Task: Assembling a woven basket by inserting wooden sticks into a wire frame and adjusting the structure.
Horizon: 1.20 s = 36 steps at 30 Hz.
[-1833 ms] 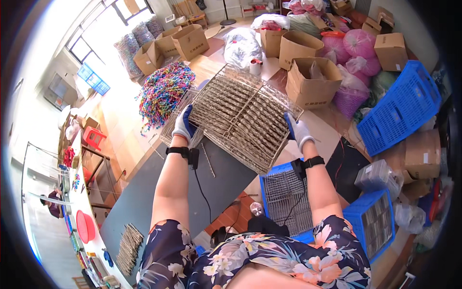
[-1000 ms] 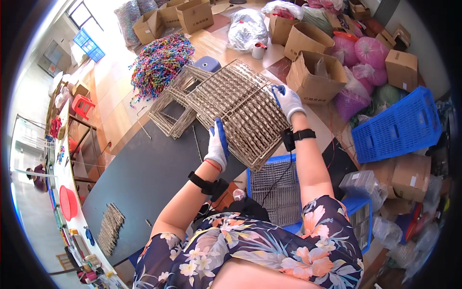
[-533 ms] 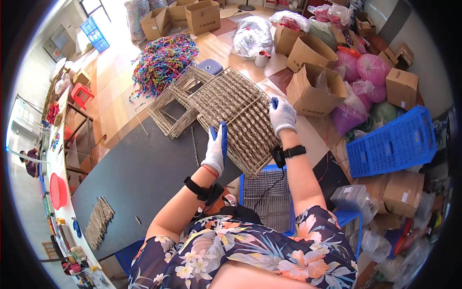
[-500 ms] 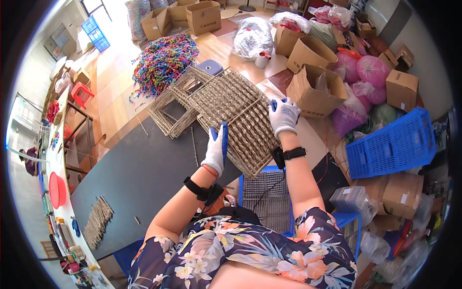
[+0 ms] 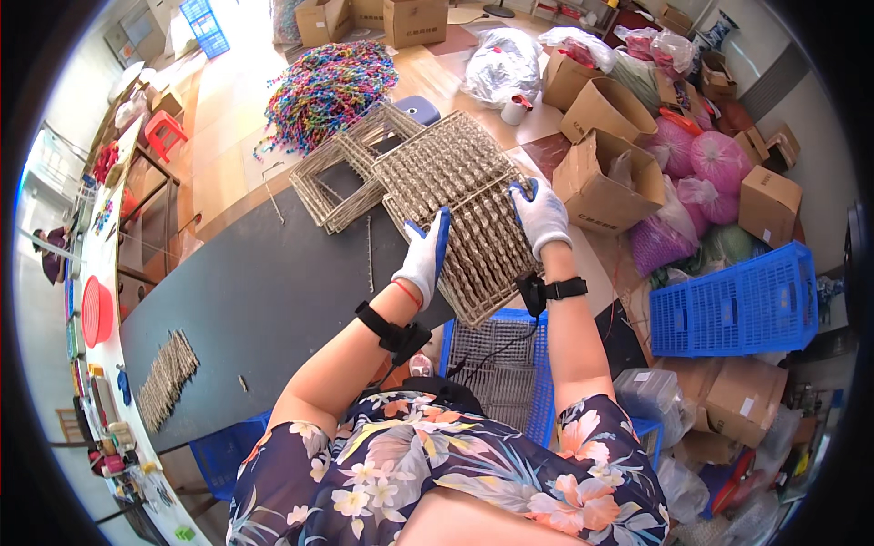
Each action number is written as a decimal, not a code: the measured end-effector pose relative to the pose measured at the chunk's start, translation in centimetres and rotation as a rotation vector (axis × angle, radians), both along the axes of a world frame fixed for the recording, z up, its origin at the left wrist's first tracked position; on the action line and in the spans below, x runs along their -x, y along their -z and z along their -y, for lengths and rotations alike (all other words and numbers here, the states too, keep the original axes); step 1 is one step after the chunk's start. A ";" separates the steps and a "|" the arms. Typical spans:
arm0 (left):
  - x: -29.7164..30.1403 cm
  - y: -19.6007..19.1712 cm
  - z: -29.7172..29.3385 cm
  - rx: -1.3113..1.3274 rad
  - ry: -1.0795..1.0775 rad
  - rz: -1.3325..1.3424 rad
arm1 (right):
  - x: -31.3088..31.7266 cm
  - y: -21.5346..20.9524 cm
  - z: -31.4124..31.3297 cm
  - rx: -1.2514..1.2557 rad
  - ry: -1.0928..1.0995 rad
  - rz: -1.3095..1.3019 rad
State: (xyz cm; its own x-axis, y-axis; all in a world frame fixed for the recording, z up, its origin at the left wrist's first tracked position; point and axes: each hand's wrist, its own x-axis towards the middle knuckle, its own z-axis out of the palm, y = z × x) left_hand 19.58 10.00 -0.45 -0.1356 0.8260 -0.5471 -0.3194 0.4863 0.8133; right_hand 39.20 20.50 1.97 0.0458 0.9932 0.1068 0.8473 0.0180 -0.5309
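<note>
Head view: both gloved hands on the woven wire panel (image 5: pixel 473 218), which lies tilted over the near edge of the dark worktop (image 5: pixel 255 300). Left hand (image 5: pixel 423 255) lies flat at the panel's 8 o'clock edge, grip spread apart. Right hand (image 5: pixel 539 215) at 3 o'clock, grip clamped on the panel's edge. Square woven frames (image 5: pixel 341 177) lie touching it at 10 o'clock. Blue crate (image 5: pixel 496 364) sits below.
</note>
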 end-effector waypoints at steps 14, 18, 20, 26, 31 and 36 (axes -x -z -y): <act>0.2 0.3 0.3 -0.057 -0.115 0.147 | 0.9 -2.2 0.5 -0.055 -0.039 0.012; 0.0 -0.1 0.3 -0.070 -0.123 0.147 | 0.3 0.9 -0.9 0.068 -0.078 0.203; -0.1 -0.3 0.3 -0.070 -0.123 0.141 | 0.0 1.9 -1.0 -0.017 -0.063 0.110; 0.4 -0.3 0.3 -0.066 -0.061 0.119 | 0.5 -0.4 -0.4 -0.092 -0.070 -0.088; 0.9 0.5 0.7 -0.068 -0.085 0.147 | 1.2 -4.4 0.2 0.019 -0.144 -0.436; 1.4 2.0 2.1 -0.141 -0.140 0.237 | 3.0 -7.5 2.3 0.040 -0.184 -0.331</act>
